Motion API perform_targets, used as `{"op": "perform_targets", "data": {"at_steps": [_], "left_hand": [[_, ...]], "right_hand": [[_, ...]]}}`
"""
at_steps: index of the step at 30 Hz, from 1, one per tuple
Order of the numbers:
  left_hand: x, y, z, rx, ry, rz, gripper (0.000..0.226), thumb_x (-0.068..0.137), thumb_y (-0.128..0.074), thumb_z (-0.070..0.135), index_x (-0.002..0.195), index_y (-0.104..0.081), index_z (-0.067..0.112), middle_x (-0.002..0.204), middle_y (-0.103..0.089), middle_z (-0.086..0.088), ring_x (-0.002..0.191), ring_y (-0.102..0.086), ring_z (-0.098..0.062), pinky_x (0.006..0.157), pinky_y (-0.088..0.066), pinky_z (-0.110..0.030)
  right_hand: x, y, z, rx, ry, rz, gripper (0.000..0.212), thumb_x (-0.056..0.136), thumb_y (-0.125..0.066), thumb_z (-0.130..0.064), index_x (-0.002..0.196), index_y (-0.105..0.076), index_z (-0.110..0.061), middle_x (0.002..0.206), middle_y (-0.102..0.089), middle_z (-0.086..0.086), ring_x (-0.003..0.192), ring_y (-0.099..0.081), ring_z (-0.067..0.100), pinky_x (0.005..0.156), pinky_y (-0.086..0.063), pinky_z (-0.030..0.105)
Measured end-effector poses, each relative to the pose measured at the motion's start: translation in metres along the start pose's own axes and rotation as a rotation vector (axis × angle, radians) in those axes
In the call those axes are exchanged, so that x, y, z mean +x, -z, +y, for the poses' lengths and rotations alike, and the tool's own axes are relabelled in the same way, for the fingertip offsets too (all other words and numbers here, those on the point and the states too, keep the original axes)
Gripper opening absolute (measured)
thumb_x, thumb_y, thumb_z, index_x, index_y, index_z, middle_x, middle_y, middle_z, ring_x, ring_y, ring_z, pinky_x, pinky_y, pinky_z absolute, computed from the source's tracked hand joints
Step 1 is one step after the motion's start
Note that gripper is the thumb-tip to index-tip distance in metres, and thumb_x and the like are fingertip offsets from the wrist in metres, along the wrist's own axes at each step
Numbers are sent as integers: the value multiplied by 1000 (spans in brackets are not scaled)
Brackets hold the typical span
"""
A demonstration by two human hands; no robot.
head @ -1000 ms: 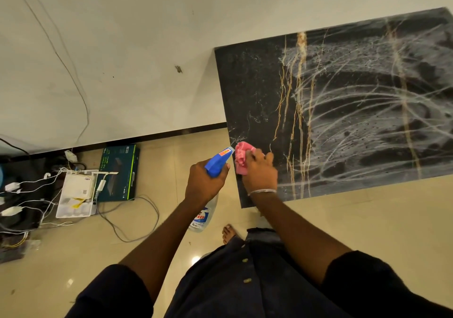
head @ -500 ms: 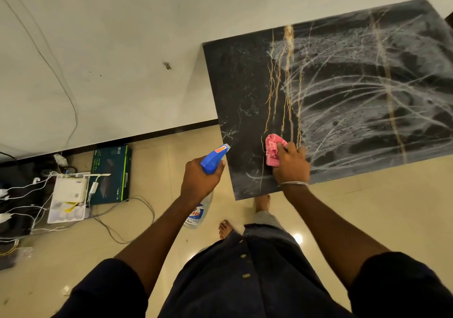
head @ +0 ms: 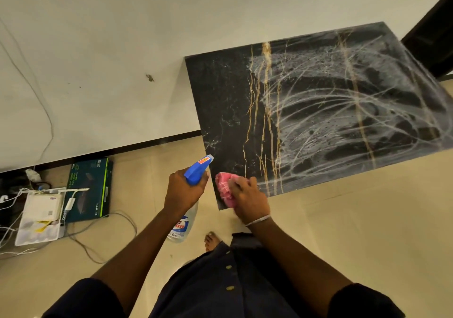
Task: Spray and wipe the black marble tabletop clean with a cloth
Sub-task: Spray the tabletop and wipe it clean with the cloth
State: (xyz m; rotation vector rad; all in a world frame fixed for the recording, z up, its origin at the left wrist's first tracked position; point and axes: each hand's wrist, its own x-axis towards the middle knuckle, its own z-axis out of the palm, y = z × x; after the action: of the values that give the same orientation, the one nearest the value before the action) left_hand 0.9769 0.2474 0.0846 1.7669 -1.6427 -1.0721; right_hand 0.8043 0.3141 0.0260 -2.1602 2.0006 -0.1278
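The black marble tabletop (head: 220, 111) with gold veins stands against the wall, its right part covered in white foamy streaks, its left strip dark and clean. My right hand (head: 250, 201) presses a pink cloth (head: 224, 186) onto the tabletop's near left corner. Just left of that corner, off the table, my left hand (head: 182, 192) grips a clear spray bottle (head: 182, 227) with a blue trigger head (head: 198, 169), nozzle pointing up and right toward the marble.
A dark green box (head: 89, 190), a white tray of devices (head: 39, 219) and loose cables (head: 103, 239) lie on the beige floor at the left by the wall. My bare foot (head: 212, 240) shows below the table's corner. A dark doorway (head: 434, 33) is at upper right.
My right hand has slid the pink cloth back left and nearer, from beside the gold veins to the table's near left corner. The bottle in my left hand has hardly moved.
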Motion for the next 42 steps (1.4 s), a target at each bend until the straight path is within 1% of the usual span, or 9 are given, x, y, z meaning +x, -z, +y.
{"op": "perform_targets", "data": {"at_steps": [8,14,18,24,28,30,34,37,42], "left_hand": [[-3,-4,2,-10,-20,-12,19,86,-66,27,78,-54,16,57,-50,2,51,-49,-12,55,-39,-15],[-3,-6,7,-13,-33,-17,19,85,-68,28,79,-55,15,58,-51,1,51,-49,-12,55,-40,-17],[3,-8,10,-14,-38,-44,20,85,-68,28,77,-55,15,57,-50,0,51,-48,-12,54,-39,-17],[12,-15,16,-21,-23,-101,23,85,-67,33,87,-57,13,63,-54,2,56,-53,-13,57,-42,-18],[15,-23,20,5,-14,-152,25,85,-67,35,91,-57,14,66,-55,3,60,-54,-15,58,-42,-18],[16,-27,22,16,-17,-165,27,85,-67,36,91,-58,12,67,-56,1,60,-54,-15,58,-42,-19],[15,-30,27,27,-34,-185,23,85,-68,33,87,-60,12,66,-57,-1,58,-54,-11,57,-42,-16],[17,-32,33,28,-2,-165,24,84,-68,37,88,-59,14,66,-57,1,59,-55,-11,57,-42,-15],[21,-36,40,17,-17,-199,22,84,-68,34,86,-59,14,63,-54,1,57,-53,-12,57,-42,-16]], "right_hand": [[-3,9,22,-59,-257,64,62,56,-81,-12,115,-64,-7,102,-61,14,84,-56,34,50,-52,36],[-3,-5,-22,-13,-16,-55,68,58,-86,-27,118,-57,-14,108,-59,8,93,-58,29,47,-53,31],[-7,0,13,-1,38,-54,60,65,-84,-30,117,-56,-17,111,-57,6,93,-56,28,49,-54,32],[-30,19,111,-87,-340,100,55,64,-82,-11,116,-64,-11,101,-60,13,86,-55,34,43,-48,32],[-23,23,107,-72,-506,102,52,66,-76,-3,116,-63,-7,102,-59,17,89,-54,37,49,-50,35],[-17,18,82,-37,-472,86,54,64,-77,-3,115,-62,-6,105,-59,18,92,-54,38,51,-54,37],[-4,2,13,43,-192,-9,64,58,-85,-14,117,-60,-11,111,-60,12,95,-58,34,53,-57,34],[2,2,-9,25,-38,-82,69,55,-89,-27,116,-58,-16,110,-58,7,92,-59,30,46,-54,32],[-4,13,53,7,-143,-36,60,61,-85,-23,115,-61,-17,107,-59,7,90,-57,30,43,-51,31]]}}
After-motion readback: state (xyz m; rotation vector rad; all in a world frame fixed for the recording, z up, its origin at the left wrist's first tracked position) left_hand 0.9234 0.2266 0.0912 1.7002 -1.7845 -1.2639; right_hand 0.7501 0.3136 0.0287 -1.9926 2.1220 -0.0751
